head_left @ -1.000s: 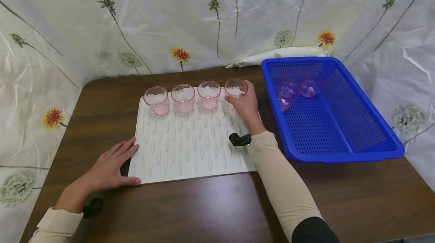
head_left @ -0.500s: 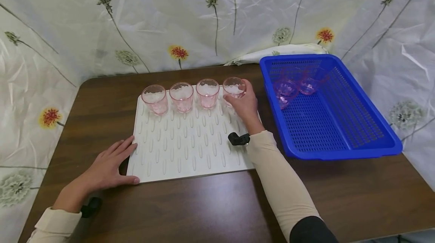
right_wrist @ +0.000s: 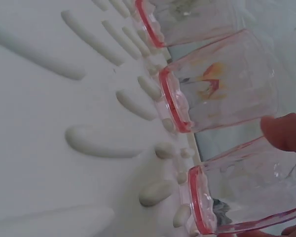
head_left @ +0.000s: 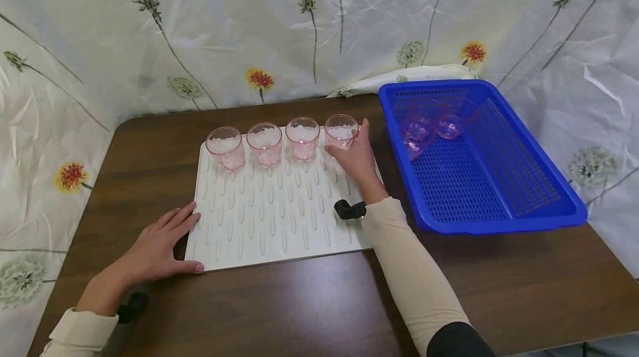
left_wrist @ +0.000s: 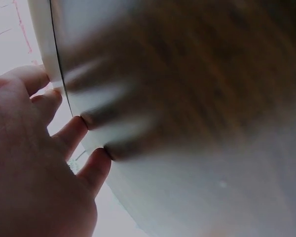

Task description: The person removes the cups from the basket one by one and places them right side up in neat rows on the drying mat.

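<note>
Right hand [head_left: 358,160] loosened, glass [head_left: 340,132] between thumb and fingers.

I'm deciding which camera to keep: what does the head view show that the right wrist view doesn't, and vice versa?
Only head: the blue basket and left hand.
Only right wrist: a close, side-on look at red bands low on the pink glasses.
Both: the white mat, three of those glasses, the right hand.
</note>
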Motion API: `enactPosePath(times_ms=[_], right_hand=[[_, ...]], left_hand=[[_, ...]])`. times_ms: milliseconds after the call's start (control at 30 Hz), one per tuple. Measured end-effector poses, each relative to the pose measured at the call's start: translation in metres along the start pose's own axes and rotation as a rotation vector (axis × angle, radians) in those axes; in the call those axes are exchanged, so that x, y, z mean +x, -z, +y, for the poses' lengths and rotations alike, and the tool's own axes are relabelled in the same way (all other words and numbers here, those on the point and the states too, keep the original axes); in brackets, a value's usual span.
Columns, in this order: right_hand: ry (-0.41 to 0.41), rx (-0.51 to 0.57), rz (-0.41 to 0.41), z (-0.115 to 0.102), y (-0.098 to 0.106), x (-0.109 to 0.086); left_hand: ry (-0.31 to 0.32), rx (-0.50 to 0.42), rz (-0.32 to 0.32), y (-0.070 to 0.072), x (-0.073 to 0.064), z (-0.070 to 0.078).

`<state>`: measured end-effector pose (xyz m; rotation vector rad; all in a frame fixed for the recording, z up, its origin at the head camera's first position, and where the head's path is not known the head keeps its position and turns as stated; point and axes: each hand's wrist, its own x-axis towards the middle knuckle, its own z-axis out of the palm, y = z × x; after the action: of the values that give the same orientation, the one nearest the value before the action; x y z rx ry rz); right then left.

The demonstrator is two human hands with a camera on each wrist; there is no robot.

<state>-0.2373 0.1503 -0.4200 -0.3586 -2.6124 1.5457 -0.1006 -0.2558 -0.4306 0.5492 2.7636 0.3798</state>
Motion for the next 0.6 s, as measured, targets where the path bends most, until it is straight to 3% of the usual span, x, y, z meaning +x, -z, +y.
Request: enactPosePath(times_ms=[167,400,600], right_hand=[[0.045,0.042,0.076,-0.007,0.002,-0.006],[0.034,-0.036,0.073,-0.026,0.008,-0.021],[0.1,-0.029,0.134,-0.046,0.013,-0.035]], left_hand=[[0.002,-0.004,-0.004,0.001,0.001,0.001],[0.011,-0.002,-0.02,0.001,0.001,0.002],[0.011,0.004,-0.017,0.001,0.0,0.004]])
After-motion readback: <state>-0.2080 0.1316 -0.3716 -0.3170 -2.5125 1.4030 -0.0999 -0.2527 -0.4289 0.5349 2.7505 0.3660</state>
